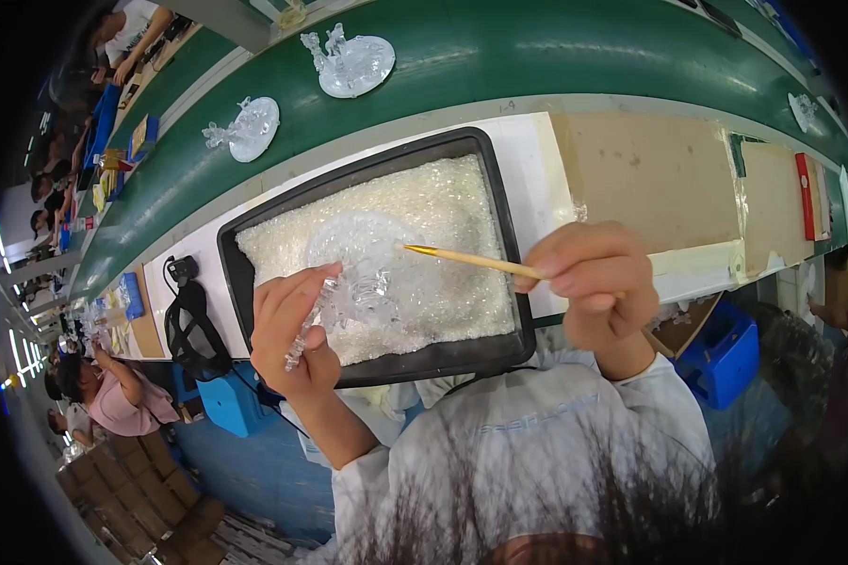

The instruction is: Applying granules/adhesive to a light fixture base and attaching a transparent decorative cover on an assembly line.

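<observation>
My left hand (297, 330) is closed around a clear figurine (366, 294), gripping it at its left side. The figurine stands out from a round, see-through disc base (363, 232), tilted over the tray. Pinched between the thumb and fingers of my right hand (594, 282) is a thin wooden-handled paintbrush (481, 262). It points left, its gold-coloured tip close to the disc; contact I cannot tell. Beneath both hangs a black tray (495, 179) resting on the bench, filled with small glittering whitish granules (443, 184).
Two clear figures on round white bases, one (356, 68) and another (252, 130), sit on the green belt (481, 56) beyond. A brown board (650, 179) lies right of the tray, a black strap (193, 325) left. A blue stool (725, 353) stands below right. Co-workers sit at far left.
</observation>
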Demonstrator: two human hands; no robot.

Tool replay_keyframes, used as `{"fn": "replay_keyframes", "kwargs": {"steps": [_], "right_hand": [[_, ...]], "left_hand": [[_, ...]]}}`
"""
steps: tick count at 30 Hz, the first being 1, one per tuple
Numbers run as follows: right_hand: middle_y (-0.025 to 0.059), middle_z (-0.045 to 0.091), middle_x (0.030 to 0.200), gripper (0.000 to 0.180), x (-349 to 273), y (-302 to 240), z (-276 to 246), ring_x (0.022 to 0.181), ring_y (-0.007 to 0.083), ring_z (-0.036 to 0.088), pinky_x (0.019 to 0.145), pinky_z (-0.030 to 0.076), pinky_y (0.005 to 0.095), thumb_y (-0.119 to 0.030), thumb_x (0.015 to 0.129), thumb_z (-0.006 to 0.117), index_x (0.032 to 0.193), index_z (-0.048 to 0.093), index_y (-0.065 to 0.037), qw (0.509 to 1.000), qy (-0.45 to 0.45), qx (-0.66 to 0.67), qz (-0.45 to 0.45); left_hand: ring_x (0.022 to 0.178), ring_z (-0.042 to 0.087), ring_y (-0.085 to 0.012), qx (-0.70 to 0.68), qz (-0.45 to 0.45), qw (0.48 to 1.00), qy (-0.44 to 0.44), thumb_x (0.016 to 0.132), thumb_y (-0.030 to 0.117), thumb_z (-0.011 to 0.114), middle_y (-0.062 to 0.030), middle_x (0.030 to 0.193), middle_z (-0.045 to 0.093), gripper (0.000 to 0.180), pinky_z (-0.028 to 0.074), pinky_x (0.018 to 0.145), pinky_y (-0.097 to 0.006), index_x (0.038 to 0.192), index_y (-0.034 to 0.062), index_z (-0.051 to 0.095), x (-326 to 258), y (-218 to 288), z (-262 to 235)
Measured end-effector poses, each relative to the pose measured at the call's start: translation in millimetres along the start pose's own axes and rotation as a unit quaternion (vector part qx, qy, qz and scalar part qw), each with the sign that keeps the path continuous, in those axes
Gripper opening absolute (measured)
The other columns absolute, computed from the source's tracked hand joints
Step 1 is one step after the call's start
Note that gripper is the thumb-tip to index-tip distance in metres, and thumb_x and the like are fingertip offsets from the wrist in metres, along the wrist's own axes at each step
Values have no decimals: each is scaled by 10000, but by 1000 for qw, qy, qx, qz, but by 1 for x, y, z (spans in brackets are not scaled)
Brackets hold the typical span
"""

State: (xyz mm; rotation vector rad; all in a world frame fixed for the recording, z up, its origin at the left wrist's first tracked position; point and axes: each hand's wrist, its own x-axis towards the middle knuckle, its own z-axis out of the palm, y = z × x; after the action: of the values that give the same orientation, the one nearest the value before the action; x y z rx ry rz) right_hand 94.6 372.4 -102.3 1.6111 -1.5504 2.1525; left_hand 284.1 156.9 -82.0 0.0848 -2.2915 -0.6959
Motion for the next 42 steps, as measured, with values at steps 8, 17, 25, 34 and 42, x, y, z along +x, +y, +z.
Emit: {"fn": "replay_keyframes", "kwargs": {"steps": [8,17,25,34,42], "right_hand": [[132,516,926,337,-17,6,-17,587,221,548,506,501,285,-322,1054,391,978,531,-25,983,158,82,-40],[128,499,906,324,-52,1,-65,641,217,514,485,470,286,-323,1045,420,960,531,-30,932,345,108,-4],[156,499,886,313,-85,-8,-91,608,222,523,451,477,290,-268,1045,422,909,512,-2,927,372,18,44],[173,499,821,312,-105,-5,-100,545,224,507,422,476,307,-250,1044,409,910,498,17,926,360,52,103],[224,599,904,257,-65,-12,-55,602,226,618,518,540,317,-199,1032,429,961,509,34,949,234,169,122]], "left_hand": [[765,610,-196,23,-85,994,67,1003,269,524,-124,898,698,333,462,743,-291,1057,-36,647,21,13,0],[815,670,-182,-74,-7,993,-86,980,224,562,-111,901,719,246,511,777,-301,1047,21,683,229,-42,131],[905,679,-323,-14,-69,971,-230,894,266,658,-188,986,711,318,520,795,-379,1085,13,682,276,-133,301],[1102,641,-318,474,-102,766,-421,860,422,630,-166,1166,676,411,526,871,-477,1093,93,709,298,-122,194],[599,710,-256,261,-258,860,-355,778,149,702,-218,928,710,353,572,557,-354,1063,-52,653,271,-185,131]]}}
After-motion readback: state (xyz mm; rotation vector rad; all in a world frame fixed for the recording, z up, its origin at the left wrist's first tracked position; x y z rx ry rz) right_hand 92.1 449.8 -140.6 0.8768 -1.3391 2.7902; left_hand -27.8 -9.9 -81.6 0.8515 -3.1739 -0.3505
